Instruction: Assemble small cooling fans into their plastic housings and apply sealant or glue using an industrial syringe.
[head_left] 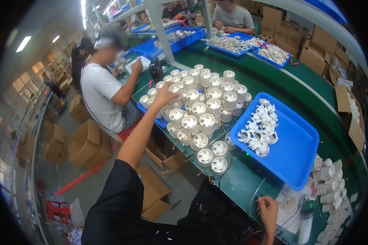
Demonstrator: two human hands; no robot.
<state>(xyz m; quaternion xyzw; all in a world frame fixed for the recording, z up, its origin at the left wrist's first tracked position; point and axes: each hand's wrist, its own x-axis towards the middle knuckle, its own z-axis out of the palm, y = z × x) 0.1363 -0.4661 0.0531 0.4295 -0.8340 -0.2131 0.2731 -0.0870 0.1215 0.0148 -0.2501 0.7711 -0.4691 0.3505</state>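
Note:
My left arm stretches over a large stack of white round duct fans, each a short cylinder with blades inside. At the stack's far left part, my left hand has its fingers and thumb around the rim of one fan. My right hand is low by the table's near edge, fingers curled; whether something small is in them is hidden. Beside it, a single white fan housing lies on a clear plastic sheet. A blue tray holds a heap of loose white fan impellers.
A green and white bottle-like tool and piled white housings are at the right. Across the green table are blue trays of white parts. A co-worker in white sits at left; cardboard boxes stand on the floor.

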